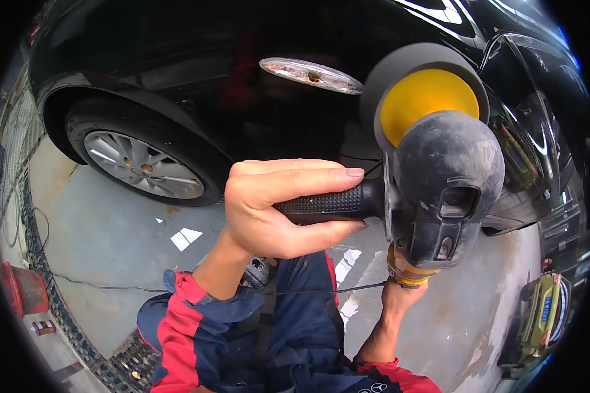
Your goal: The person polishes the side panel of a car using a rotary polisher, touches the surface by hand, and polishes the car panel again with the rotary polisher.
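Observation:
A car polisher (449, 170) with a black, dusty head and a yellow body fills the right middle of the head view. My left hand (275, 209) is closed around its black ribbed side handle (331, 202). My right hand (403, 296) grips the yellow rear of the body from below, and most of its fingers are hidden behind the tool. The yellow backing plate (429, 101) carries a dark grey foam pad (380, 72), which faces the glossy black car panel (196, 52). Whether the pad touches the paint I cannot tell. A clear side marker light (311, 75) sits just left of the pad.
The car's front wheel (144, 164) stands at left. A power cord (334, 289) runs across in front of my legs to the polisher. On the floor at far left are a red bucket (25, 288) and a small purple can (44, 327). A yellow-green car (545, 314) appears at far right.

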Action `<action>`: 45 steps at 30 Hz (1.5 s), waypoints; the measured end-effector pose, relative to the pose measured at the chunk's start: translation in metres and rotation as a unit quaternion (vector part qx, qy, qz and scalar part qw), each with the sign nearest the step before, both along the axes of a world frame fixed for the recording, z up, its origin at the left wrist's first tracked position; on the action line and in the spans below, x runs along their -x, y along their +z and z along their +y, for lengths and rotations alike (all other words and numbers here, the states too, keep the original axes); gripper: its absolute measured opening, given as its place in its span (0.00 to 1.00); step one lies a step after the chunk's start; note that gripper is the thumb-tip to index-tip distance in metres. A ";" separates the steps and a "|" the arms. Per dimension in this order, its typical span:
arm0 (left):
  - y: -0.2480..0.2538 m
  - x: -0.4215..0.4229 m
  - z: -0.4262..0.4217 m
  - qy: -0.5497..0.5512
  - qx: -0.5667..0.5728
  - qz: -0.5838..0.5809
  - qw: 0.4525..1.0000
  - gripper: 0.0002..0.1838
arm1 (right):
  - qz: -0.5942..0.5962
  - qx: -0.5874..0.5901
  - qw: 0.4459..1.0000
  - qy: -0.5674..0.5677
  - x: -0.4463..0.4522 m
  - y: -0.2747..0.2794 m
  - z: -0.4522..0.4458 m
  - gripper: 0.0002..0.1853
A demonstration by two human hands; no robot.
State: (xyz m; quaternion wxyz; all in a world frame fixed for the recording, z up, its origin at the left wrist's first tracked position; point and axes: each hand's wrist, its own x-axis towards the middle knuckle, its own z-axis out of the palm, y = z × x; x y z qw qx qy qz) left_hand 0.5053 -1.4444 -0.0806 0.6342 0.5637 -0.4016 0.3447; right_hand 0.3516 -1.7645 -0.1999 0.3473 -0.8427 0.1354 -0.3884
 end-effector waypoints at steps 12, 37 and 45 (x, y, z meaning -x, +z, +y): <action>0.016 -0.010 -0.010 -0.014 0.016 -0.041 0.999 0.28 | -0.090 -0.013 0.996 0.002 -0.031 0.013 0.017 0.17; -0.015 0.024 0.152 0.206 0.112 0.061 0.970 0.29 | -0.027 0.070 0.975 0.210 -0.103 0.086 0.101 0.27; 0.071 0.041 0.010 0.182 -0.142 -0.004 0.973 0.31 | 0.072 -0.077 0.986 0.128 -0.043 0.038 0.020 0.27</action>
